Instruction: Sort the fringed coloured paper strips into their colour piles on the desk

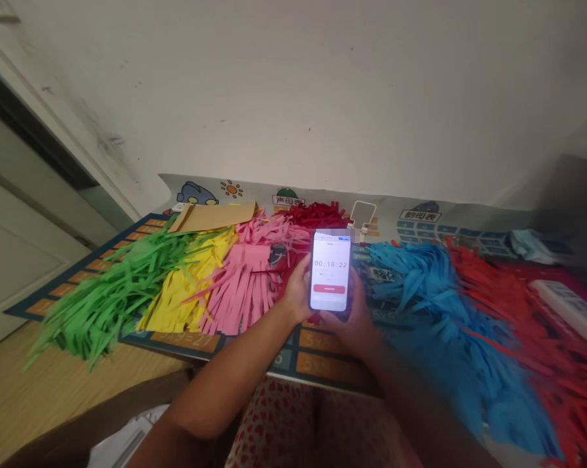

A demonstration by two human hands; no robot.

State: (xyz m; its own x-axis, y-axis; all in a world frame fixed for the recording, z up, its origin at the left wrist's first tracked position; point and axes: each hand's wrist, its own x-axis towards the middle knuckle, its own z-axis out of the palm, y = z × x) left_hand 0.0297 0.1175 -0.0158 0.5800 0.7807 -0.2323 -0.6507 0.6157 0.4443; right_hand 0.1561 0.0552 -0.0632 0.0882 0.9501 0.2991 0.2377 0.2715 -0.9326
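A lit phone (330, 272) is held upright over the middle of the table, its screen reading 00:10:22 above a red button. My left hand (299, 291) grips its left edge, and my right hand (352, 318) wraps its right and lower side. The fingers behind the phone are hidden. Around it lie fringed paper strips: pink fringe (247, 286) and yellow fringe (190, 286) to the left, green fringe (112, 292) farther left. Dark red fringe (317, 213) sits behind the phone. On the right are blue fringe (424, 273) and red fringe (498, 292).
A brown cardboard piece (215, 217) rests on the green and yellow fringes. Behind the phone stands a white-framed holder (361, 214). At right lie a white box (569, 309) and a pale blue crumpled item (532, 246). The printed mat (195, 341) meets the wall (322, 97).
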